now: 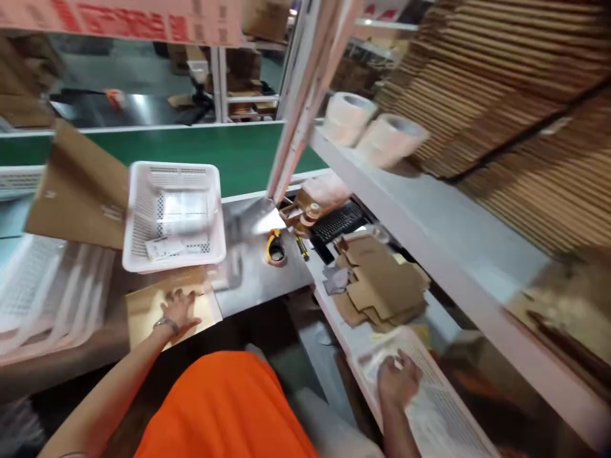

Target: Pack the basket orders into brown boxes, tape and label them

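My left hand (179, 309), a bracelet at its wrist, lies flat with fingers spread on a tan envelope or sheet (138, 312) at the bench's front edge. Just behind it stands a white plastic basket (128, 222) holding a clear-wrapped item and a white printed slip (165, 247). On the right, my right hand (400, 378) is over a long white basket (443, 388) of clear, crinkled plastic. Its fingers are bent and apart, somewhat blurred, and I see nothing held in them.
A yellow-black tape dispenser (275, 248) and a cutter (302, 248) lie mid-bench. Flattened cartons (382, 280), a phone (322, 249) and a keyboard (338, 221) are farther right. Tape rolls (348, 117) sit on a shelf (429, 229) above. Stacked baskets (57, 292) stand left.
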Demonstrator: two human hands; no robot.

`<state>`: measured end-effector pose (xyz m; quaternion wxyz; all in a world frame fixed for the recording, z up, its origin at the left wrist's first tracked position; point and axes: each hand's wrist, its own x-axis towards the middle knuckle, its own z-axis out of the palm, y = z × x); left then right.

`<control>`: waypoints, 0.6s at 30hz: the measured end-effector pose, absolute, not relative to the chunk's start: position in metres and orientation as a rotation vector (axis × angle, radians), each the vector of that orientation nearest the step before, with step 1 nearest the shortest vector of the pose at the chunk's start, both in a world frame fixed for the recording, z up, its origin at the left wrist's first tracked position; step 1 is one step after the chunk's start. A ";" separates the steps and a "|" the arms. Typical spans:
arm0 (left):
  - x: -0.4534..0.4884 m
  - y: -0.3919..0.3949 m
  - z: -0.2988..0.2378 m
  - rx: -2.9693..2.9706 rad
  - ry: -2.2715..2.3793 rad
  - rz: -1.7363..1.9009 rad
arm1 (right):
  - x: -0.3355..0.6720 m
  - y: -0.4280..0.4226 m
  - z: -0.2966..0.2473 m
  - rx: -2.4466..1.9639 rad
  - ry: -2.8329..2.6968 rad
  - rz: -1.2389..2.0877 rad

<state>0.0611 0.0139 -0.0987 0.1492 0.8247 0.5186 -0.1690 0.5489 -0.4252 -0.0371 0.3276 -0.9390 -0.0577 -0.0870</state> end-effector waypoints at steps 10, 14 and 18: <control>0.053 0.016 -0.116 2.212 1.440 -0.367 | 0.305 -0.089 -0.108 -1.803 -0.979 1.225; 0.051 0.014 -0.123 2.175 1.426 -0.289 | 0.255 -0.052 -0.122 -1.849 -1.311 1.282; 0.047 0.011 -0.130 2.144 1.390 -0.202 | 0.243 -0.052 -0.120 -1.869 -1.738 1.169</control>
